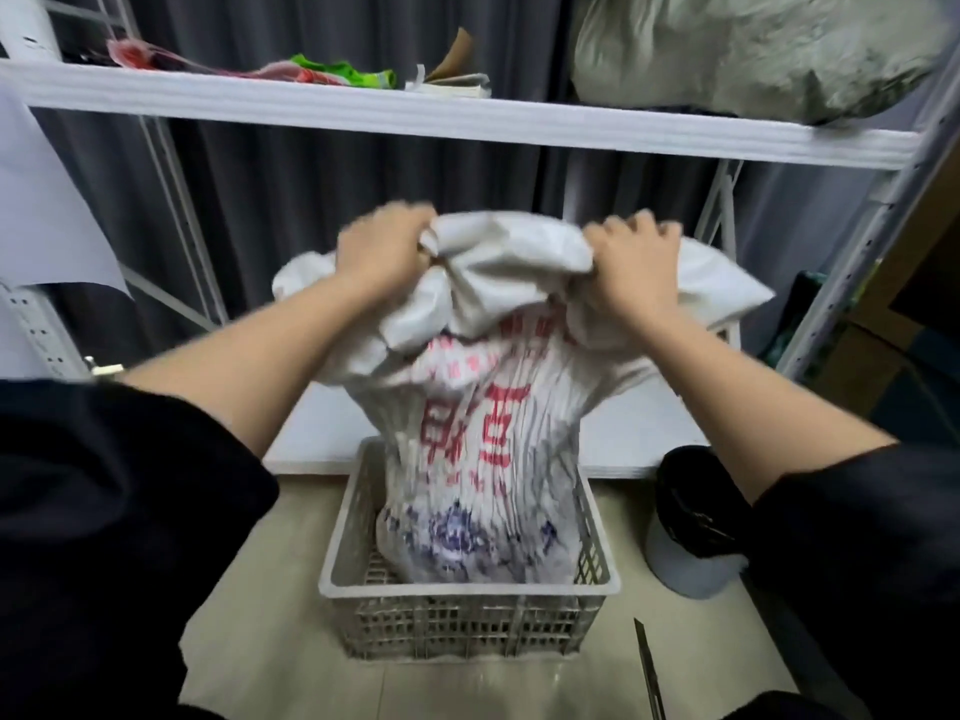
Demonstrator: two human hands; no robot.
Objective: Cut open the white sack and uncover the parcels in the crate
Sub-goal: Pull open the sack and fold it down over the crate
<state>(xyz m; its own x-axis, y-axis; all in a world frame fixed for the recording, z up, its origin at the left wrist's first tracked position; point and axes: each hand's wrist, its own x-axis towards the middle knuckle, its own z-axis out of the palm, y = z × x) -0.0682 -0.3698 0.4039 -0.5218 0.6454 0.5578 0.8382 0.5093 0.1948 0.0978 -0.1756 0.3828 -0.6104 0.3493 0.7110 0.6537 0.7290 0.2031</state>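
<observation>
A: Where does the job stand?

B: The white sack (478, 449) stands upright in the grey slatted crate (467, 584), its printed lower half down between the crate walls and its bunched top raised well above the crate rim. The left hand (382, 246) grips a fistful of the gathered top above the crate's left side, fingers curled tight into the cloth. The right hand (636, 257) clutches the fabric the same way above the crate's right side.

A: Is it cut yet?

B: Probably. The utility knife (649, 667) lies on the floor just off the crate's front right corner, in neither hand, so the cutting looks finished. The motion blur hides any slit, though, so I can't confirm it.

A: And the parcels?

B: None show. The sack fills the crate's interior and covers whatever is in there. My reading is that the sack is being drawn up and off, so its contents stay behind in the crate. That lift is what's left, then clearing the empty sack away from the crate.
</observation>
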